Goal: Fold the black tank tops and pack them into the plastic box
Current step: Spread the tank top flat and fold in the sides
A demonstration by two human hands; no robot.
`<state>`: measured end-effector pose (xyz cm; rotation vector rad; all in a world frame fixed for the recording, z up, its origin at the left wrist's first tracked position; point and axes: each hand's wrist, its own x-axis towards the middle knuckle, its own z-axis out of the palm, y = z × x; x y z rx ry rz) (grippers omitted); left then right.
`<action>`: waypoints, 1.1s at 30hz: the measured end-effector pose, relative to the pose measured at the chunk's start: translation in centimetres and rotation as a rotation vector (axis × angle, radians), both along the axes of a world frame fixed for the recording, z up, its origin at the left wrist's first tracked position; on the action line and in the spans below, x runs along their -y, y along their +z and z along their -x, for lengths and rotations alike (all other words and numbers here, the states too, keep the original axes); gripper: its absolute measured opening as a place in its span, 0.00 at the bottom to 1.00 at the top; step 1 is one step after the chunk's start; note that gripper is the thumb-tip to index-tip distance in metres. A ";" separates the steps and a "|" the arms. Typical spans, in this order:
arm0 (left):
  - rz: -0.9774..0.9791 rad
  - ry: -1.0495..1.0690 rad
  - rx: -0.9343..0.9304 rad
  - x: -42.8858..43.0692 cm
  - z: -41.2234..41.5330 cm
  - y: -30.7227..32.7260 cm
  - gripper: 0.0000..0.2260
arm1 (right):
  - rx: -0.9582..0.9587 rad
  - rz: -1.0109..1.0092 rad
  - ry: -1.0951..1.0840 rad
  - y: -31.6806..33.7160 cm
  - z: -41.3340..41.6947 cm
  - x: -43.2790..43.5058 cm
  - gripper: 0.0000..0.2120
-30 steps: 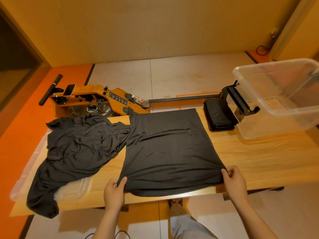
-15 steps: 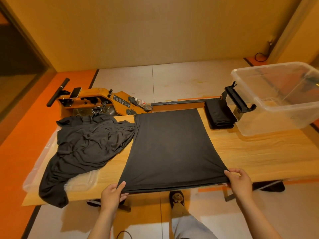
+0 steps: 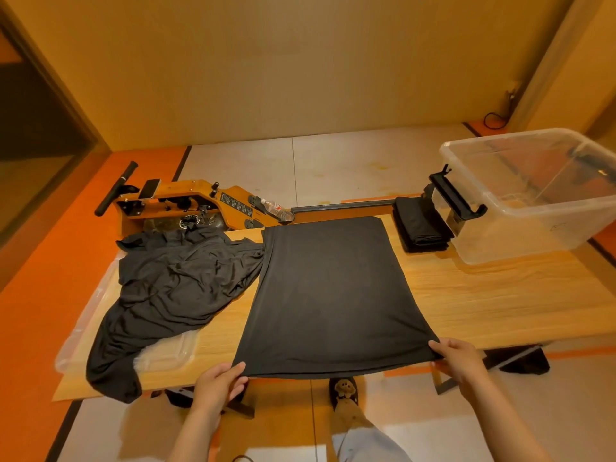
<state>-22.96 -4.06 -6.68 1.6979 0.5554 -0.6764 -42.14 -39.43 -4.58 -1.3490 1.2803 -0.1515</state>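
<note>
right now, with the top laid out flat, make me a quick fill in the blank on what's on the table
The left hand and right hand each pinch a near ____ of the spread tank top. The crumpled black heap lies to the ____ of it. The plastic box stands open, with no ____ on top. The folded tank top lies between the spread one and that ____.
Missing: corner, left, lid, box.
</note>
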 end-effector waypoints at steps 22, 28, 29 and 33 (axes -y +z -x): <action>0.420 0.290 0.295 13.3 -23.1 20.0 0.07 | 0.552 0.003 -0.153 19.5 -25.7 12.6 0.04; 0.567 0.333 0.512 17.3 -29.3 30.4 0.09 | 0.758 0.147 -0.179 29.5 -31.9 16.0 0.05; 0.592 0.335 0.547 17.7 -29.7 32.0 0.08 | 0.790 0.177 -0.171 31.1 -32.4 16.2 0.06; 0.662 0.312 0.659 18.5 -30.4 36.5 0.09 | 0.919 0.229 -0.154 35.9 -33.0 16.9 0.05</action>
